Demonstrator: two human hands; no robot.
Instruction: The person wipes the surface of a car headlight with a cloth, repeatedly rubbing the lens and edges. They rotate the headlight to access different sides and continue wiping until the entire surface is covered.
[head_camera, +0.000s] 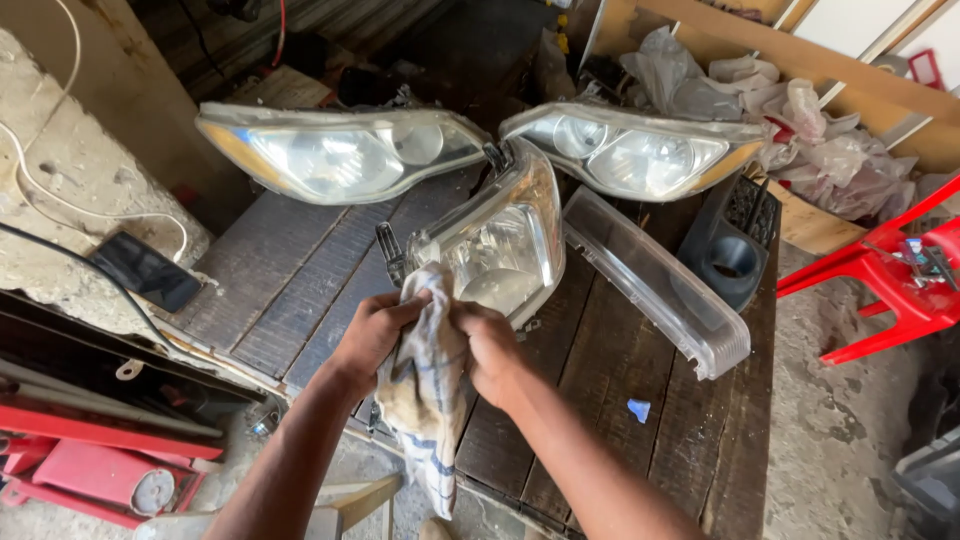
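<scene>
Two hands are closed on a soiled striped cloth (425, 390) at the near edge of a dark wooden workbench (290, 290): the left hand (372, 330) grips its upper fold, the right hand (490, 345) is clenched on the other side. A clear headlight (500, 245) is propped just beyond the knuckles, touching the cloth's top, its long axis tilted away to the upper right; the right hand is seen slightly nearer its lens. Two more headlamps (340, 155) are laid behind it.

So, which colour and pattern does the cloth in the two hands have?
The cloth is off-white with blue stripes and brownish dirt stains, seen in the head view.
</scene>
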